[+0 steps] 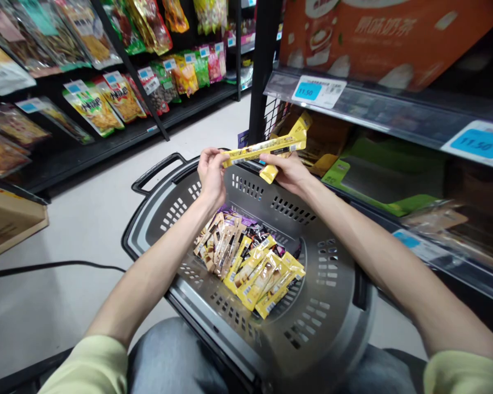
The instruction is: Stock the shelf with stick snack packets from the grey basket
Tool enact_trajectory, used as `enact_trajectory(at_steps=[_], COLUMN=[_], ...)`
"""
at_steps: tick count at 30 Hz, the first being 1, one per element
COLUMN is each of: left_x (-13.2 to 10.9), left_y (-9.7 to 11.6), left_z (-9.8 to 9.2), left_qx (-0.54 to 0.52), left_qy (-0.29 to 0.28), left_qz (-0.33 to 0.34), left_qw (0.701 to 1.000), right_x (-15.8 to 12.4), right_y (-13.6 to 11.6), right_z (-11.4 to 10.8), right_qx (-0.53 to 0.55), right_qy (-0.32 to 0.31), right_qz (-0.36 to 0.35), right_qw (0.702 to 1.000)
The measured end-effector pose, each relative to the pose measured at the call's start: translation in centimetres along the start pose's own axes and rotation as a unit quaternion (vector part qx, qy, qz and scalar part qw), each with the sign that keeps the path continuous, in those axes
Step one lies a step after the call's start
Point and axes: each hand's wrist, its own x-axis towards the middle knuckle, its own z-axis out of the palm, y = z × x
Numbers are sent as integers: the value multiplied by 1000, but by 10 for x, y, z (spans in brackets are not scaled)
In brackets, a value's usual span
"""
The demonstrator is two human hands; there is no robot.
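Above the far side of a grey shopping basket [148,224], my left hand [212,174] pinches the left end of a long yellow packet [267,146]. My right hand [290,171] is closed around the right part of that packet and a second yellow packet [299,127], which crosses it at an angle. Inside the basket lie several yellow packets [257,273], with several beige packets [225,241] to their left. Purple and dark packets [252,225] lie behind them, partly covered.
A shelf [373,131] with price tags and boxes stands close on the right. Bagged snacks [94,109] fill shelves at the left. A cardboard box [12,219] and a black cable [57,265] are at the left. The basket's black handle [156,172] sticks out.
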Motion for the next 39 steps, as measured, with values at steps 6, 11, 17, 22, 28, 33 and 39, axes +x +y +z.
enact_trajectory(at_steps=[6, 11, 17, 22, 28, 33, 39], left_x=[1, 2, -1, -3, -3, -4, -4], left_y=[0, -1, -3, -4, -7, -7, -7], left_z=[0, 0, -1, -1, 0, 2, 1], left_qx=[-4, -4, -11, -25, -44, -55, -47], left_qy=[-7, -7, -1, 2, -12, -11, -31], left_qz=[1, 4, -29, -74, -65, -57, -62], left_qw=[1000, 1000, 1000, 997, 997, 997, 997], right_x=[1, 1, 2, 2, 3, 4, 5], right_y=[0, 0, 0, -1, 0, 1, 1], right_z=[-1, 0, 0, 2, 1, 1, 1], right_qx=[-3, 0, 7, 8, 6, 6, 20], right_qy=[1, 1, 6, 10, 9, 17, 14], right_qz=[3, 3, -7, -11, -8, -18, -28], right_qw=[1000, 1000, 1000, 1000, 1000, 1000, 999])
